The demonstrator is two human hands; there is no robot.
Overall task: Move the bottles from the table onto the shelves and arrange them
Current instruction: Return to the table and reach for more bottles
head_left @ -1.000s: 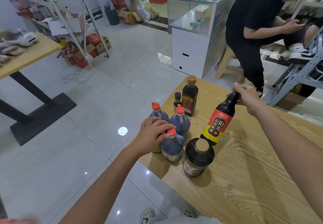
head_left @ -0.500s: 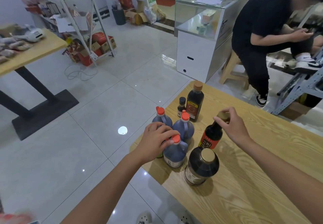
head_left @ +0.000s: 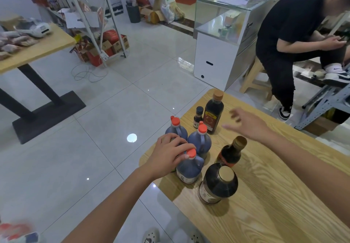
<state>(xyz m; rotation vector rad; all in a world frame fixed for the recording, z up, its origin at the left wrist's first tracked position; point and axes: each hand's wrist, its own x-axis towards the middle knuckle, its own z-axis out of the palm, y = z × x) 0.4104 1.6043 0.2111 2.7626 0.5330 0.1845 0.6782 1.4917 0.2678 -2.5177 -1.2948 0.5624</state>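
Head view: seven bottles stand upright, clustered at the near corner of the surface [head_left: 284, 195]. The right hand [head_left: 248, 124], fingers spread and empty, hovers just right of the tall bottle [head_left: 213, 115], nearest it. The left hand [head_left: 168, 154] rests curled over a hidden bottle beside the nearest jug [head_left: 189, 167]; whether it grasps, I cannot tell.

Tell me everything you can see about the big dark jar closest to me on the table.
The big dark jar is round and squat, apparently clear glass or plastic filled with dark brown liquid. It has a gold metallic lid, shut, and a pale label low on its side. It stands upright on the wooden table, nearest the camera. Neither hand touches it.
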